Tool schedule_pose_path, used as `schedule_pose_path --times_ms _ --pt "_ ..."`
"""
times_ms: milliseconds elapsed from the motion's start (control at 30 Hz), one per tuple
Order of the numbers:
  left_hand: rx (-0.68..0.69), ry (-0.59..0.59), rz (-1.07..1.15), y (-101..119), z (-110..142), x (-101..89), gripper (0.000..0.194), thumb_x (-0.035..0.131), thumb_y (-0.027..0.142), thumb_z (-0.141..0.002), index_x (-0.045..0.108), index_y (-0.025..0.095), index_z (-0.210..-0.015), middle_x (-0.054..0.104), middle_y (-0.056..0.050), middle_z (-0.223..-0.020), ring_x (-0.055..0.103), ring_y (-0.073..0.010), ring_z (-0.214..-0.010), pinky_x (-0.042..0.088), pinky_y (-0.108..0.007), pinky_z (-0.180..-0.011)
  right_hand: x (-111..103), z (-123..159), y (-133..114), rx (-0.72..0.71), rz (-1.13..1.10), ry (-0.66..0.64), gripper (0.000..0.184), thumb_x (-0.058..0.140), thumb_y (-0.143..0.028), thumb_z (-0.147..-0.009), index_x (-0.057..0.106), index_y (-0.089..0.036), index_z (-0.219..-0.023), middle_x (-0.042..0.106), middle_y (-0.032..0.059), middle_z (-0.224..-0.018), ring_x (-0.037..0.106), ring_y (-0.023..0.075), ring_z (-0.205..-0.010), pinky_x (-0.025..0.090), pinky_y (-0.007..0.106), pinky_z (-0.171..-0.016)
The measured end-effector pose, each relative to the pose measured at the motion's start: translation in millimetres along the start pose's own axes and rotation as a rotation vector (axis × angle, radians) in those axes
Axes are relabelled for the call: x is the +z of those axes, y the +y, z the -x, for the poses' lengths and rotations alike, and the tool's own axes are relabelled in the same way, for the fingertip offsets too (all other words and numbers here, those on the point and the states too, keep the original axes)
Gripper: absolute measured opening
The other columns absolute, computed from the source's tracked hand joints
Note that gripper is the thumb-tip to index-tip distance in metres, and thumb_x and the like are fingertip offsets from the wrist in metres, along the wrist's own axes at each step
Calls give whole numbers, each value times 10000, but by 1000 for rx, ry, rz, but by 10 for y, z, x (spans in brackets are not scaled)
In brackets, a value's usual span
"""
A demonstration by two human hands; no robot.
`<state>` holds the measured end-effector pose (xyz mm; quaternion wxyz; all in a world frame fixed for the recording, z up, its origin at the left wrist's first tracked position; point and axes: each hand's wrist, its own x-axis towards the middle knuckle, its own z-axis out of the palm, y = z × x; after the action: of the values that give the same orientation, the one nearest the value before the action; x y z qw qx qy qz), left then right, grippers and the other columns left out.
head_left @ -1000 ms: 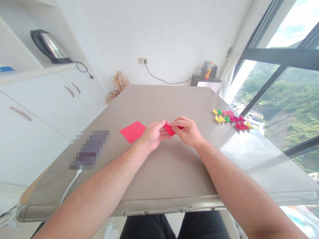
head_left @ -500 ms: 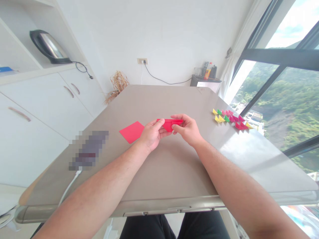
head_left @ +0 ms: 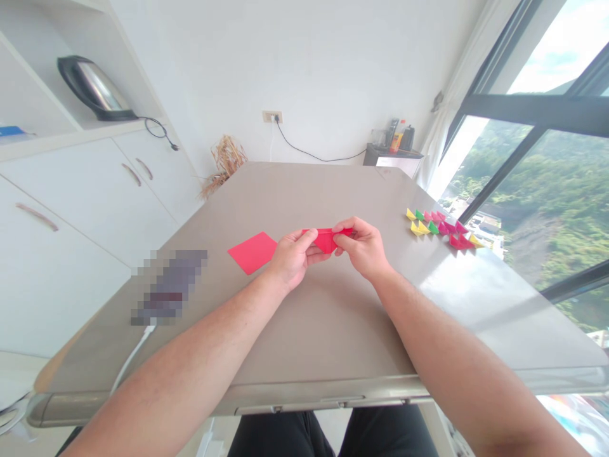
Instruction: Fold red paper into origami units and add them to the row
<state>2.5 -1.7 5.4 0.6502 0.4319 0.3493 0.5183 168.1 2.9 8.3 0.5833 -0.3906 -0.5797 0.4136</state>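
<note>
Between my hands, above the middle of the table, is a folded red paper (head_left: 325, 241) with a straight upper edge and a lower part that narrows downward. My left hand (head_left: 295, 254) grips its left end, thumb on the near face and fingers beneath. On the right end, my right hand (head_left: 364, 247) pinches the paper between thumb and fingers, covering that corner. A flat red paper sheet (head_left: 252, 252) lies on the table just left of my left hand, its right corner hidden behind that hand.
Several small folded paper boats (head_left: 440, 228) in yellow, green, pink and red stand at the table's right side by the window. A blurred dark object (head_left: 171, 285) with a white cable lies at the left. The table's front edge (head_left: 323, 397) runs below my forearms.
My right thumb and fingers have shifted along the folded paper towards its right end, closing over the corner. The left hand keeps its grip, moved very slightly right.
</note>
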Motion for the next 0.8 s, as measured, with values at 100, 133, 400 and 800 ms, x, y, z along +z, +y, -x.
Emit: schedule_pose_path --times_ms 100,133,400,800 --pt "-2 15 10 26 13 19 287 738 399 -833 710 137 -946 769 -112 -954 739 -216 -846 559 -397 -859 3 8 -16 19 -28 21 58 667 -187 -711 689 -213 -758 678 -31 -698 629 124 -524 533 294 -556" --pt "-2 23 17 31 15 23 277 741 390 -831 707 136 -937 769 -110 -946 737 -211 -836 560 -393 -856 6 13 -25 30 -41 30 49 672 -195 -712 694 -211 -752 683 -28 -695 631 126 -518 534 298 -558" --pt "20 42 30 39 10 17 249 730 391 -835 706 150 -891 766 -98 -929 726 -197 -799 572 -363 -785 -7 31 -48 73 -97 20 94 658 -199 -713 739 -214 -758 682 -18 -614 651 148 -532 562 322 -603" --pt "26 86 -27 92 39 53 212 686 359 -856 683 149 -885 770 -121 -1010 724 -221 -849 570 -339 -711 -21 20 -52 122 -119 24 106 636 -194 -681 719 -189 -747 697 -4 -578 677 165 -562 591 351 -662"
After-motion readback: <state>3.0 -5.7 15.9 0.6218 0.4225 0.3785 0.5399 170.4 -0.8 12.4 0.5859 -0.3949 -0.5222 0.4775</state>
